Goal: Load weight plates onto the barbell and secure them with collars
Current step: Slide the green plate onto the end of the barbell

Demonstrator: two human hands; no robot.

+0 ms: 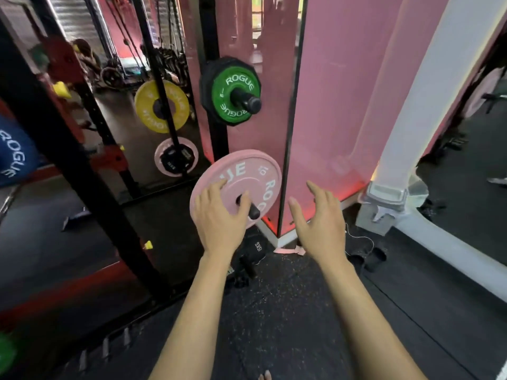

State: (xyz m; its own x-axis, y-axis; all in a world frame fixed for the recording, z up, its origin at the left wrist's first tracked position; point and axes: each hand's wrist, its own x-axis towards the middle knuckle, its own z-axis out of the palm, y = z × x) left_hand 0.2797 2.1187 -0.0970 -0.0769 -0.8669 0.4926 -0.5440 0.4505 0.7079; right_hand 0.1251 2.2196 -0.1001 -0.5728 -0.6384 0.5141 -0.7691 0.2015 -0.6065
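Pink walls frame the rack's storage pegs. Left hand (219, 215) lies spread on the pink Rogue plate (241, 182); right hand (321, 218) hovers open at three o'clock. Best grip both rims, then slide straight off the peg (251, 208).

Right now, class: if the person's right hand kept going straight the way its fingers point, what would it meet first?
Probably the right edge of the pink plate on its storage peg, or the mirrored pink pillar just behind it. The right hand is open and touching nothing; from one view, depth is uncertain.
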